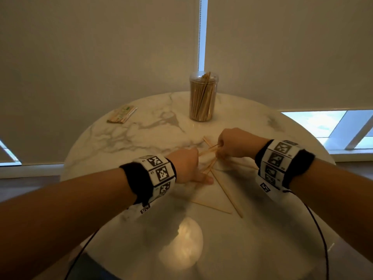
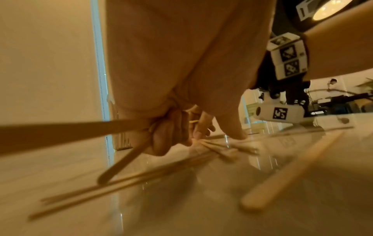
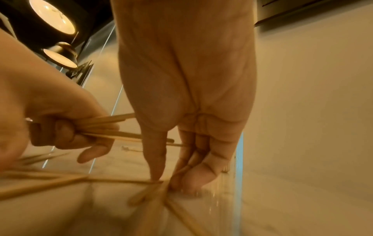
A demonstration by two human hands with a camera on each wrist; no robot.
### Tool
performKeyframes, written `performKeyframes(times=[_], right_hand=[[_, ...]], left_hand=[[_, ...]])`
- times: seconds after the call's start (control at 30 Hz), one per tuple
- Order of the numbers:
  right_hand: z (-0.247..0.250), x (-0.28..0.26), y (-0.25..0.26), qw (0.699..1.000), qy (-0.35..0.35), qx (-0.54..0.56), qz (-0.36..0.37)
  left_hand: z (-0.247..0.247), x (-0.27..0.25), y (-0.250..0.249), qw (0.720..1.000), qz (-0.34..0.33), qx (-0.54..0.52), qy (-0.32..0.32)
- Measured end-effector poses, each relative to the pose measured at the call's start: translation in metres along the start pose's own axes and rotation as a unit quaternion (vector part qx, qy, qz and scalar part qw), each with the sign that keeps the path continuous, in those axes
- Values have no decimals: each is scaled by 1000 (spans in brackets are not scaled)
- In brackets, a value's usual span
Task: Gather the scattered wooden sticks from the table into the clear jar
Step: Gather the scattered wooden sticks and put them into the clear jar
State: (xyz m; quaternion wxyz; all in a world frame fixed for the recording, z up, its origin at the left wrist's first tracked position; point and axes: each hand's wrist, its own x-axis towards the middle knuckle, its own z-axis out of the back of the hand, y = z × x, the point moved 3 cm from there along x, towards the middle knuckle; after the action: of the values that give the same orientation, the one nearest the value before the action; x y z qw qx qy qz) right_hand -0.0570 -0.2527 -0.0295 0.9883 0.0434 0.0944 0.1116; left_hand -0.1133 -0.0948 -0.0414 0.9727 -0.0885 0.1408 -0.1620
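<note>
Collecting wooden sticks [image 1: 228, 196] on the marble bench [image 1: 125, 134].
Left hand [image 2: 169, 132] clamps a bundle as store; right hand [image 3: 181, 159] pinches another stick; clear jar [image 1: 202, 98] waits beyond.

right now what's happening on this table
A person is collecting wooden sticks off a round marble table. The left hand grips a small bundle of sticks, while the right hand reaches down with thumb and fingers to the loose sticks lying crossed on the tabletop. The clear jar stands farther back, already holding many sticks. A small packet lies to its left.
</note>
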Motion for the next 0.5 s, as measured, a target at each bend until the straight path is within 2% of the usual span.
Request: performKeyframes(times=[0.17,0.27,0.5], right_hand=[[1,9,-1,1000,3,20,-8],[4,6,-2,998,38,44,-13],[2,2,3,996,62,53,-29]], left_hand=[[-5,18,6,999,-2,17,37],[-2,31,12,999,-3,29,14],[14,43,17,989,8,142,-31]])
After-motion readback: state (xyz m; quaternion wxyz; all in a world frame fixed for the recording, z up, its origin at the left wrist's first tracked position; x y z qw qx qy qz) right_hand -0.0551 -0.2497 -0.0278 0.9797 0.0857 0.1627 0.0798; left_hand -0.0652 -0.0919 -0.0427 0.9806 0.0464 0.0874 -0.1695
